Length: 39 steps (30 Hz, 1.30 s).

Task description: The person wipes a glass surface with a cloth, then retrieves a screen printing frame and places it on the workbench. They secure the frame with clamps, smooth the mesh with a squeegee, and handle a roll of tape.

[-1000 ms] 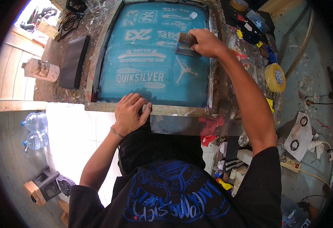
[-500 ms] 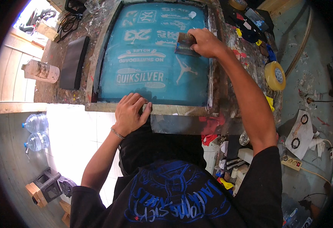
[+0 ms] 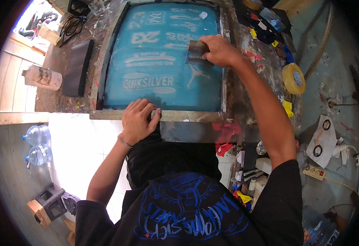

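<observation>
A wood-framed printing screen (image 3: 99, 94) with teal mesh and white stencilled designs lies on the paint-stained bench. My right hand (image 3: 220, 50) is closed on a flat, dark, paint-marked blade (image 3: 195, 57), held over the mesh's upper right, beside the white designs. My left hand (image 3: 138, 119) rests at the screen's near edge, fingers curled over the wooden rail.
Left of the screen lie a dark flat block (image 3: 77, 67), a pale stained bottle (image 3: 43, 78) and black cables (image 3: 69, 30). To the right are a tape roll (image 3: 293, 78), yellow scraps (image 3: 287, 108) and dark cluttered items (image 3: 271, 30). Water jugs (image 3: 38, 153) stand lower left.
My right hand and the blade have shifted slightly toward me. My left hand stays on the near rail, and the whole view has shifted a little.
</observation>
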Available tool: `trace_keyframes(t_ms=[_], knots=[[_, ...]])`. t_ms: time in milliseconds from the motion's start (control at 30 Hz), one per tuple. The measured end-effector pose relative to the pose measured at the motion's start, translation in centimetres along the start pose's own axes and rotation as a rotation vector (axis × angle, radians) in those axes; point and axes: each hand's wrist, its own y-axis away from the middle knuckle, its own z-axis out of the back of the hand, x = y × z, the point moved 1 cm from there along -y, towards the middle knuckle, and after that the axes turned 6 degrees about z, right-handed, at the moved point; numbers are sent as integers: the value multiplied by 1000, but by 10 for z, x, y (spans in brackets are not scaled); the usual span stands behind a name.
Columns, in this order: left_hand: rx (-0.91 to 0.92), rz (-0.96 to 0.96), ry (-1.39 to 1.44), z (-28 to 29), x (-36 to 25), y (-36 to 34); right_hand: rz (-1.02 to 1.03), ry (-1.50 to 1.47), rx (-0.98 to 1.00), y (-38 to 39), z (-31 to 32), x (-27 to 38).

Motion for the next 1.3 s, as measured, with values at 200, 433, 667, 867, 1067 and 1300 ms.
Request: trace_keyframes(t_ms=[200, 433, 667, 867, 1067, 1300], knots=[[7, 12, -17, 0, 0, 1, 21, -32, 39, 11, -3, 10], [-9, 1, -15, -1, 0, 3, -2, -27, 57, 28, -11, 23], [13, 20, -43, 0, 1, 4, -1, -31, 25, 37, -7, 31], [-3, 14, -51, 1, -2, 2, 10, -30, -70, 22, -1, 19], [-17, 9, -49, -1, 1, 3, -19, 40, -20, -5, 14, 3], [-15, 10, -17, 0, -2, 2, -71, -22, 6, -24, 11, -12]])
